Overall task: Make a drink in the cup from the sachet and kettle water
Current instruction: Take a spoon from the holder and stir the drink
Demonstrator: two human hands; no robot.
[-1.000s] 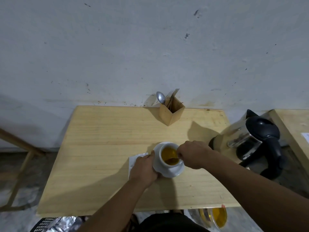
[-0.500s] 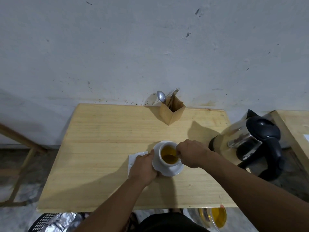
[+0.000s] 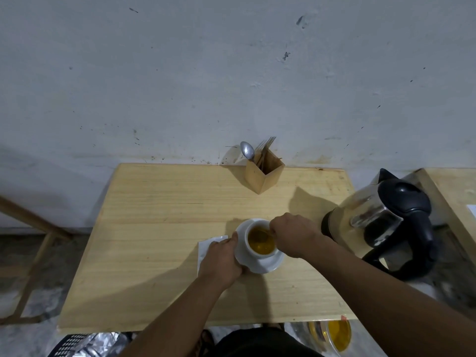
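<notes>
A white cup [image 3: 260, 254] full of amber liquid stands on a white saucer [image 3: 268, 265] in the middle of the wooden table [image 3: 159, 228]. My left hand [image 3: 221, 261] grips the saucer's left rim. My right hand [image 3: 293, 234] is closed over the cup's right rim, pinching a spoon [image 3: 263, 234] whose bowl dips into the drink. A white sachet or paper [image 3: 206, 247] lies flat under my left hand, mostly hidden. The steel kettle [image 3: 381, 222] with a black lid and handle stands at the table's right edge.
A wooden cutlery holder [image 3: 264, 172] with a spoon and forks stands at the back edge against the wall. A second wooden surface [image 3: 453, 191] lies to the right. Below the front edge sit a jar of yellow liquid [image 3: 337, 333] and a dark basket [image 3: 69, 343].
The spoon has shifted inside the cup, from the near side toward the far rim, with my right hand moving slightly back. My left hand stays on the saucer.
</notes>
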